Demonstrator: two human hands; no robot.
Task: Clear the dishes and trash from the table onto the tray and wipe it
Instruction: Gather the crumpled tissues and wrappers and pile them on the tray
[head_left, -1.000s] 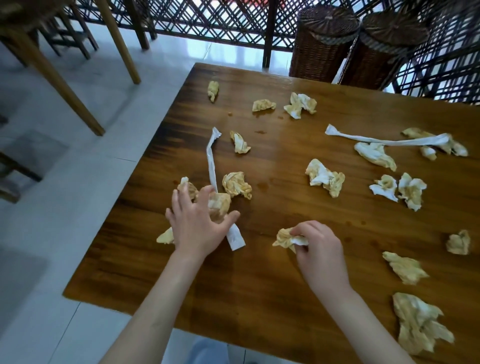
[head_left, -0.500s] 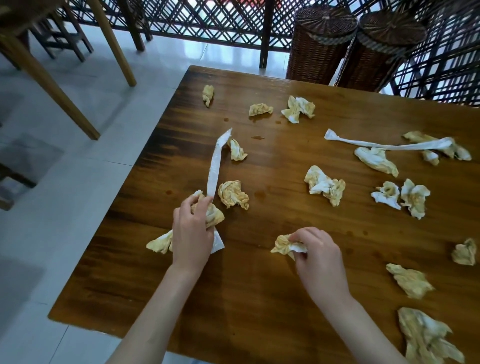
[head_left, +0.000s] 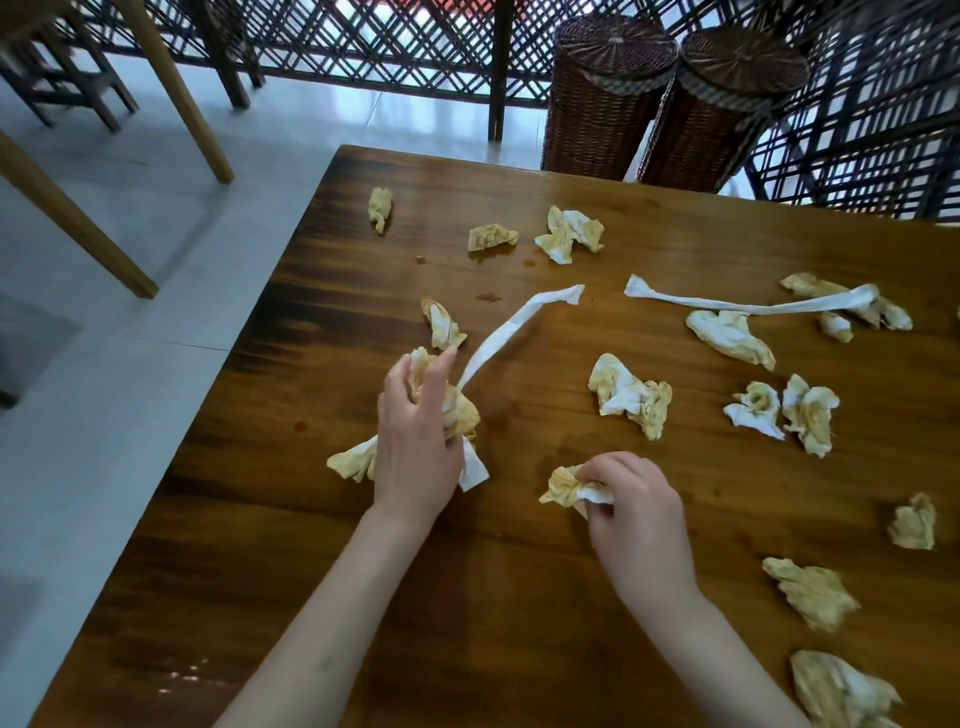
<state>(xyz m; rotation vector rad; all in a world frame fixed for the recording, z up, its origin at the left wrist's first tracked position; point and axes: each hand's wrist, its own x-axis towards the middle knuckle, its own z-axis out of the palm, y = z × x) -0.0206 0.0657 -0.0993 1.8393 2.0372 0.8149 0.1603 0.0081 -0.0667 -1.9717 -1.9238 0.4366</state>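
Left hand: grip curled round a bunch of stained tissues, fingers wrapped over the top of the wad, thumb on the far side. A long white twisted strip runs out of this bunch toward the middle of the surface; its short end pokes out below the palm. One yellowed tissue sticks out on the left side of the hand, touching the wood.

Right hand: grip pinched on a single crumpled tissue, fingertips pressed together over its white edge, the wad resting on the surface just left of the knuckles.

Surface: dark brown wood, glossy, with a few small wet spots. Loose stained tissues lie scattered over it: three near the far edge, one just beyond the left hand, a pair in the centre, a second white strip and more wads toward the right, and several near the right front.

Room: pale tiled floor on the left, wooden furniture legs, dark lattice screen behind, two lidded wicker bins at the far edge.
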